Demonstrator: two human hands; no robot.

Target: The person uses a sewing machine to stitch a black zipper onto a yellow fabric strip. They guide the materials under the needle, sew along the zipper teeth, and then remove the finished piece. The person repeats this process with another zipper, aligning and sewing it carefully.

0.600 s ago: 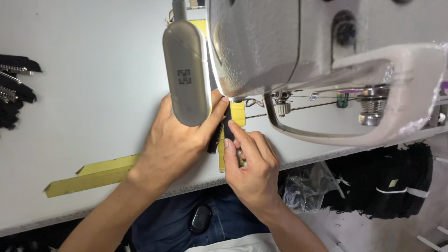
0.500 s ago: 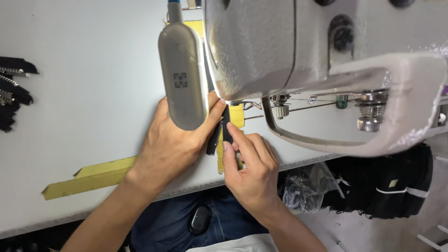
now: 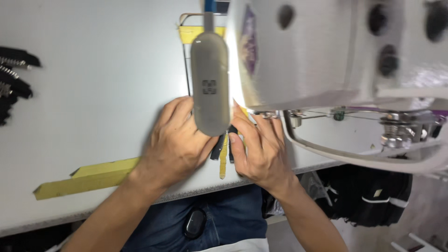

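right hand point(image 3: 261, 149) shifted right | both flat on yellow strip point(image 3: 223, 158)

Bright lamp point(image 3: 210, 88) glare under machine head point(image 3: 326, 51); machine blurred, table point(image 3: 93, 70) evenly lit.

Matt grey plastic lamp head point(image 3: 210, 88), smooth white tabletop point(image 3: 93, 93), yellow cloth strip point(image 3: 223, 158).

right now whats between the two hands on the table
In the head view, a black zipper piece and a narrow yellow strip lie between the left hand and the right hand, partly under the grey lamp.
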